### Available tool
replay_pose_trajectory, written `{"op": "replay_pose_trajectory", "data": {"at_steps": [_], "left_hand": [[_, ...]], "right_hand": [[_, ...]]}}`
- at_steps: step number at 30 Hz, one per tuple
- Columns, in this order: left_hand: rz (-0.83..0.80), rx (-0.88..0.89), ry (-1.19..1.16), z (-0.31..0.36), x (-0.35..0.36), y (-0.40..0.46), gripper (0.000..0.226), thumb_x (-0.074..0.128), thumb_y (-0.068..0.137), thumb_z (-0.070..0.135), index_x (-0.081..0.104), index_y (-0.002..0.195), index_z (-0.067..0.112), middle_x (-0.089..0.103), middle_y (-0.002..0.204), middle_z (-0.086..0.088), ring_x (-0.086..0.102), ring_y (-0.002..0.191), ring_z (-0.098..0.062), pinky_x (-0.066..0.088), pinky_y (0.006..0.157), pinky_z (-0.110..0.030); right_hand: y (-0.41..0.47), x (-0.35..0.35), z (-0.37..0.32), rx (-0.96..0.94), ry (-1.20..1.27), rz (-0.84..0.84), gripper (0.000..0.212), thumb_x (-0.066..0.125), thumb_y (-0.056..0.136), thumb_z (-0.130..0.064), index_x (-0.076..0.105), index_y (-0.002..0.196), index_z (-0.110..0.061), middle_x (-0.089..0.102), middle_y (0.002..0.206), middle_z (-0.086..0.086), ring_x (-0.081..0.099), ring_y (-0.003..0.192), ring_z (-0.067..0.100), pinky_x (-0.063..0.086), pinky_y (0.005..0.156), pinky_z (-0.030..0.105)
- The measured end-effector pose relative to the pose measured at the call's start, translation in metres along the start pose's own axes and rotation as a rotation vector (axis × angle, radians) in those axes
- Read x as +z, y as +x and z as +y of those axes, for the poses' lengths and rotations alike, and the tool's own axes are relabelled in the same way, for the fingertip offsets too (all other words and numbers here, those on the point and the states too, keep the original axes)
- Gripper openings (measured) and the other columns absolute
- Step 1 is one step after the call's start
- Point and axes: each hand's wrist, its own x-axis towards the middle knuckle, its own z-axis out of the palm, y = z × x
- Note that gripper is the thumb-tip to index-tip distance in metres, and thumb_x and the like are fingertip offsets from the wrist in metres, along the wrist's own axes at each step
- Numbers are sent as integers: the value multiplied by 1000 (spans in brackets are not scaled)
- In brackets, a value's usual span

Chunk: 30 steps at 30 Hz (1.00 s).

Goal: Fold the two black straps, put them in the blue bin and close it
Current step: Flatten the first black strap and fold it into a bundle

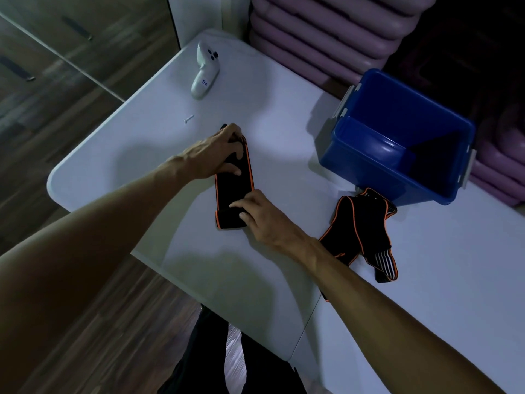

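- Looking down from the head camera, we are seeing a white table [284, 115] standing over a wood-plank floor [71, 322], with a stack of pinkish-purple mats [312, 32] behind its far edge.
- We are seeing a folded black strap [234, 184] with orange edging lying flat near the middle of the table, its long side running away from us.
- Our left hand [216, 155] is resting on the far end of that strap, the fingers curling over its far edge and the thumb lying flat across its top.
- Our right hand [255, 211] is pressing on the near end, with the fingers fairly straight on the fabric and the thumb beside the orange-trimmed end.
- We are seeing the second black strap [360, 231] lying loose and crumpled to the right, partly under our right forearm and just in front of the blue bin [369, 166].
- We are seeing the bin standing open on the right side of the table, well apart from the folded strap; its lid is not in view.
- We are also seeing a white controller [205, 70] lying at the far end of the table and a small screw [188, 118] between it and our left hand.
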Motion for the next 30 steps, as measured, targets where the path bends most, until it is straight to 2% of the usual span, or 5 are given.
{"op": "replay_pose_trajectory", "data": {"at_steps": [15, 19, 22, 26, 30], "left_hand": [[-40, -42, 17, 0, -1, -1, 36, 66, 80, 50, 54, 98, 21, 31, 128, -4, 45, 107, -25, 53, 77, -48], [53, -46, 190, 9, -8, -4, 45, 64, 77, 59, 60, 98, 19, 42, 116, -9, 40, 105, -27, 48, 81, -44], [59, -97, 226, 8, -6, -5, 52, 62, 75, 64, 60, 101, 20, 53, 105, -7, 47, 99, -27, 41, 76, -37], [81, -119, -20, 3, -1, -12, 39, 65, 81, 51, 61, 101, 18, 56, 93, -3, 54, 93, -25, 47, 65, -36], [186, -115, -142, 7, -7, -27, 15, 64, 88, 14, 64, 103, 11, 64, 97, -8, 62, 82, -27, 52, 71, -39]], "right_hand": [[7, 1, -6, 38, -126, 194, 28, 55, 95, -12, 62, 122, -14, 58, 114, 9, 50, 98, 28, 51, 77, 45], [10, 4, -7, -1, -235, 291, 14, 64, 90, -10, 69, 103, -10, 58, 109, 10, 52, 94, 31, 51, 67, 46], [5, 6, -2, -49, -237, 274, 25, 60, 93, -19, 69, 114, -9, 60, 110, 11, 51, 98, 30, 52, 72, 45], [-8, 0, 8, -77, -232, 126, 54, 66, 87, -32, 55, 136, -12, 51, 133, 11, 46, 118, 30, 46, 91, 43], [0, -2, 12, -108, -308, 107, 56, 72, 84, -18, 53, 137, -11, 53, 130, 12, 46, 116, 31, 48, 82, 45]]}}
